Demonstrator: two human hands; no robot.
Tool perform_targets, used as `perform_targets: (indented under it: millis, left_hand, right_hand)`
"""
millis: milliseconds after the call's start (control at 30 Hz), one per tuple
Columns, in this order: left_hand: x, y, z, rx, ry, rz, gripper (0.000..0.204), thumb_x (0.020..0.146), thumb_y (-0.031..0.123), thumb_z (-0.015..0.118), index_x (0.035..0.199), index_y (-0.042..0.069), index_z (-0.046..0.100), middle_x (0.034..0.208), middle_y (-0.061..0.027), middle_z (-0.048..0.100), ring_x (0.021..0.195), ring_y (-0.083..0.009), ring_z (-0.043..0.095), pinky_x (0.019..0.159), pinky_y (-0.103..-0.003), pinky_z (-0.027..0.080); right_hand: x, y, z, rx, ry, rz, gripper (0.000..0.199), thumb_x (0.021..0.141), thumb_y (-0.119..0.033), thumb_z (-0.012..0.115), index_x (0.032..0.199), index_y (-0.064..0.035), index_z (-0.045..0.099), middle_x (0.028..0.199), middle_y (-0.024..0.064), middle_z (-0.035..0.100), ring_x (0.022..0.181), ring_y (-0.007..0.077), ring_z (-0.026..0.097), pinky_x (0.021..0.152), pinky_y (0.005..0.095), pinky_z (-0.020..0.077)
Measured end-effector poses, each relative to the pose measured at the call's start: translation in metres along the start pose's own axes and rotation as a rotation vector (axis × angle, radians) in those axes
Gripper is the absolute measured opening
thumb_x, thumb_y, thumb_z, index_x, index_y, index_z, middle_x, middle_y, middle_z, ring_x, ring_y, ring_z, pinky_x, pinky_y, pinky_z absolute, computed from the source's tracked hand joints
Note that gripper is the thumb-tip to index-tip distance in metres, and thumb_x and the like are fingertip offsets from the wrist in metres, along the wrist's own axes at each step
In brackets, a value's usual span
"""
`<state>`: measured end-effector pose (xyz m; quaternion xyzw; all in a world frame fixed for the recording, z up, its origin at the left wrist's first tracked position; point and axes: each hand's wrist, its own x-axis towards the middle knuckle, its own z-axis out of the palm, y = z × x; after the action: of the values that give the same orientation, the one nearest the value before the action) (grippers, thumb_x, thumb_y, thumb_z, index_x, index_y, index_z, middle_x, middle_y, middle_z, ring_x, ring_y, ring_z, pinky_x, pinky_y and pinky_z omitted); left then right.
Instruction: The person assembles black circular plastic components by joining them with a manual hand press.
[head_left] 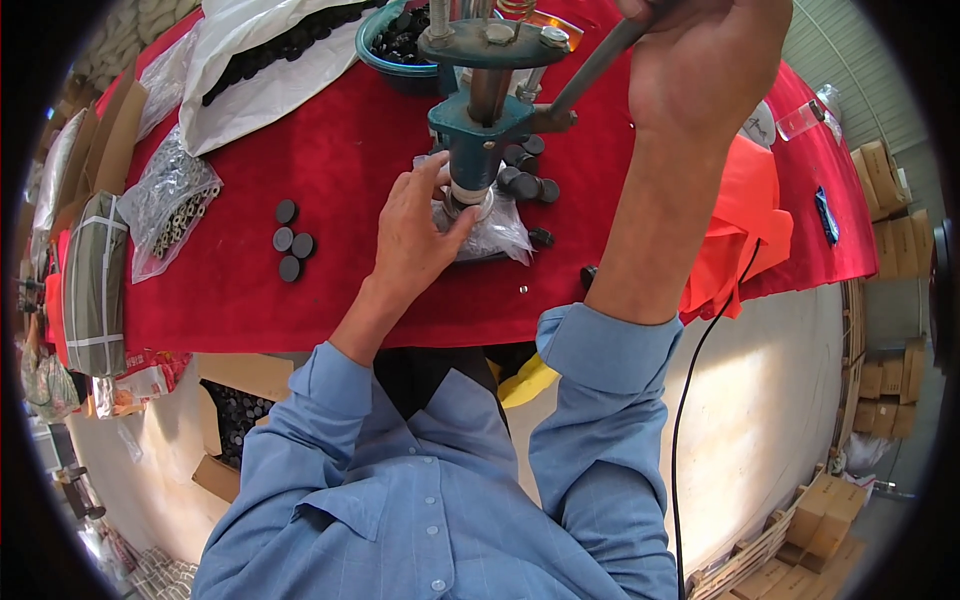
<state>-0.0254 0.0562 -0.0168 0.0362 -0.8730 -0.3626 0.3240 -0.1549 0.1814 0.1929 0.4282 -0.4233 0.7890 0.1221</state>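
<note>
A teal hand press (480, 120) stands on the red-covered table (330, 170). My right hand (700, 65) grips its grey lever handle (595, 65) at the upper right. My left hand (415, 225) reaches to the foot of the press, with the fingertips at a small round piece (462, 205) under the ram; whether the fingers pinch it I cannot tell. Several dark round discs (528, 178) lie just right of the press. Another small group of dark discs (291, 240) lies to the left of my left hand.
A teal bowl (385, 55) of dark discs sits behind the press. A white sack (260, 60) of discs and a clear bag of metal parts (172, 205) lie at the left. Orange cloth (745, 225) hangs at the right edge. Cardboard boxes (885, 180) stand around.
</note>
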Motion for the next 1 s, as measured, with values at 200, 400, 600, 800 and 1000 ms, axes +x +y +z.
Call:
perform_targets:
  millis: [200,400,600,800,1000]
  left_hand:
    - [0.0,-0.001,0.0,-0.016,0.025,-0.005,0.067,0.076,0.008,0.083,0.134,0.004,0.051,0.104,-0.0134,0.066,0.096,-0.0281,0.062,0.08,-0.039,0.053]
    - [-0.001,-0.003,-0.001,-0.015,0.006,-0.02,0.068,0.076,0.009,0.084,0.135,0.005,0.05,0.105,-0.0137,0.066,0.095,-0.0279,0.062,0.08,-0.039,0.054]
    - [-0.002,-0.006,-0.002,-0.026,0.019,0.008,0.072,0.076,0.007,0.086,0.139,0.009,0.051,0.113,-0.01,0.064,0.089,-0.0198,0.063,0.078,-0.035,0.055]
    - [-0.004,-0.011,-0.002,-0.047,0.019,-0.03,0.071,0.076,0.007,0.085,0.138,0.009,0.051,0.115,-0.0121,0.066,0.1,-0.0243,0.068,0.085,-0.037,0.057]
    - [-0.003,-0.007,-0.004,-0.035,0.003,-0.053,0.069,0.077,0.007,0.085,0.138,0.008,0.052,0.114,-0.0129,0.066,0.101,-0.0249,0.068,0.086,-0.038,0.057]
  right_hand:
    - [0.001,0.003,0.0,1.082,-0.027,0.37,0.039,0.097,-0.04,0.053,0.097,-0.0015,0.06,0.068,0.0,0.046,0.06,0.0085,0.044,0.054,0.0242,0.0377]
    - [-0.021,-0.012,0.002,-0.073,0.037,-0.028,0.039,0.101,-0.038,0.051,0.097,-0.0005,0.062,0.071,0.0024,0.051,0.06,0.0092,0.047,0.054,0.0238,0.0395]
    - [-0.024,-0.011,-0.027,0.198,-0.179,0.025,0.048,0.099,-0.038,0.041,0.11,0.0027,0.063,0.074,0.0088,0.048,0.068,0.0208,0.044,0.078,0.0445,0.0401]
    - [-0.047,-0.021,-0.02,0.097,-0.043,-0.056,0.046,0.101,-0.038,0.042,0.111,0.003,0.058,0.073,0.0085,0.048,0.064,0.0179,0.045,0.064,0.0375,0.0417]
    - [-0.086,-0.027,-0.03,0.128,-0.1,-0.136,0.046,0.098,-0.044,0.042,0.109,-0.0031,0.058,0.071,0.0094,0.048,0.061,0.0201,0.044,0.073,0.0431,0.0408]
